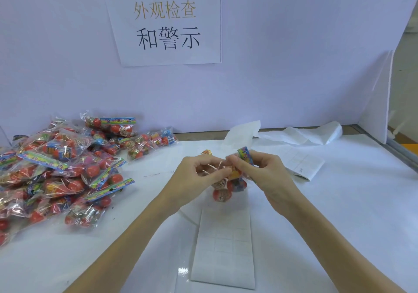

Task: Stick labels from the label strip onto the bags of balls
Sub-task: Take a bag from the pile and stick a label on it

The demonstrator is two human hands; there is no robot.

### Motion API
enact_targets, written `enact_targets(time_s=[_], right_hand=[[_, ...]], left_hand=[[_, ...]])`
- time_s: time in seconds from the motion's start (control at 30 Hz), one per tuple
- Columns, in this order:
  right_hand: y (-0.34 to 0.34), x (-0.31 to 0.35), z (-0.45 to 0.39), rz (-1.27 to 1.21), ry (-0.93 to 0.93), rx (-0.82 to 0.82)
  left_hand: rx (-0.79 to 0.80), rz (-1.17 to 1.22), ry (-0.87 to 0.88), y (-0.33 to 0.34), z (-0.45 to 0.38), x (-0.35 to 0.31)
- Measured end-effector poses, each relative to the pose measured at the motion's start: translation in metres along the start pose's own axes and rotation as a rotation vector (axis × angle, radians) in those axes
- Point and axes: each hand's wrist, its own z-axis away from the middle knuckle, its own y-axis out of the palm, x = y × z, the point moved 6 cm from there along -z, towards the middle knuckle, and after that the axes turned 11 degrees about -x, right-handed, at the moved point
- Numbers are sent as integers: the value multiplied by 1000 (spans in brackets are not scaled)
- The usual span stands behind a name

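Scanning from the left, I see the pile of bagged balls (61, 170) heaped on the table (339, 213). My left hand (194, 175) and right hand (264, 172) both pinch one bag of balls (228, 184) above the label strip (224, 247).

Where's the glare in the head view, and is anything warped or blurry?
Head view: a specular hotspot on the white table, left of the label strip; glints all over the cellophane of the bag pile. Wide-angle bending at the right partition edge. Light is soft, shadows faint. Slight blur where left hand and right hand keep their grip on the held bag.
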Motion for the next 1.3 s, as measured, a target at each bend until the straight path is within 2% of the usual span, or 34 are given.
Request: enact_targets(time_s=[0.1,0.23,0.3,0.4,0.5,0.57,0.67,0.73,0.8,0.87,0.9,1.03,1.13,1.3], right_hand=[[-11,-3,-3,-65,48,-133],[-11,-3,-2,-132,91,-172],[-9,-5,-2,-191,117,-141],[-7,-8,-4,-255,182,2],[-12,-12,-8,-314,209,4],[-11,-14,-9,-269,184,9],[-6,-13,-7,-272,151,61],[-5,-8,-6,-277,116,23],[-11,-4,-8,-122,-3,-112],[-20,-1,-9,183,-164,-249],[-21,-2,-9,338,-232,-264],[-11,-16,-9,789,-374,-75],[-6,-26,-13,880,-388,-14],[-2,-23,-14,761,-478,-5]], left_hand=[[-29,105,-96,-4,-3,5],[-96,213,-188,-5,-6,11],[-150,267,-205,-2,-5,11],[-236,324,-225,-8,-4,15],[-203,336,-241,-11,-7,14],[-116,313,-218,-8,-7,9],[-16,168,-78,-4,-5,3],[-58,173,7,-8,-5,-1],[-165,130,91,-18,-8,-5],[-232,50,166,-27,-11,-8],[-253,26,181,-29,-12,-7],[-331,-146,206,-33,-10,-5],[-341,-261,216,-31,-9,-1],[-215,-481,419,-18,-5,6]])
